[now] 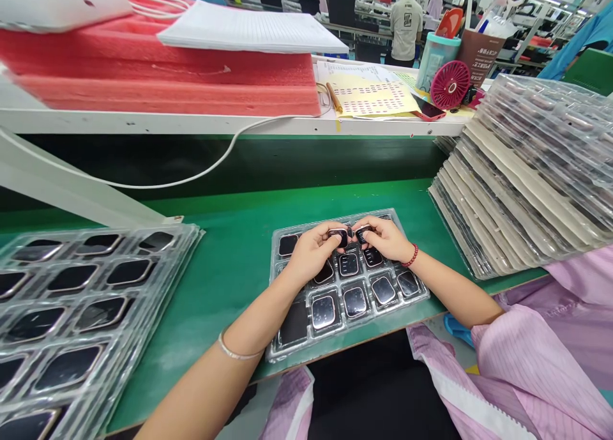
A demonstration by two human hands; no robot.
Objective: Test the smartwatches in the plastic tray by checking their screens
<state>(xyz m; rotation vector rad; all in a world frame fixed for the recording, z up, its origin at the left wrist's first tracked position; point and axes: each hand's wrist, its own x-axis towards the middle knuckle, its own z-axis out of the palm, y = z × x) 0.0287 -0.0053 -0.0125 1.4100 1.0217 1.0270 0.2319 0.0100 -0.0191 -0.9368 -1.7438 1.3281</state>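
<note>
A clear plastic tray (287, 349) with square smartwatch bodies in its pockets lies on the green bench in front of me. Over its far rows, my left hand (316, 248) pinches a dark-faced watch body (339, 237) between thumb and fingers. Close beside it, my right hand (385, 237) pinches a second watch body (363, 234). The two watch bodies almost meet; I cannot tell whether they touch. Below my hands, a row of watch bodies such as this one (354, 301) sits face up. My fingers hide part of the tray's far side.
Stacked trays of watch bodies (67, 277) stand at the left. A tall, leaning stack of trays (522, 191) rises at the right. Above the bench's back runs a white shelf (191, 124) with red foam (191, 82), papers, a phone and a pink fan (450, 85). A white cable (191, 181) hangs beneath it.
</note>
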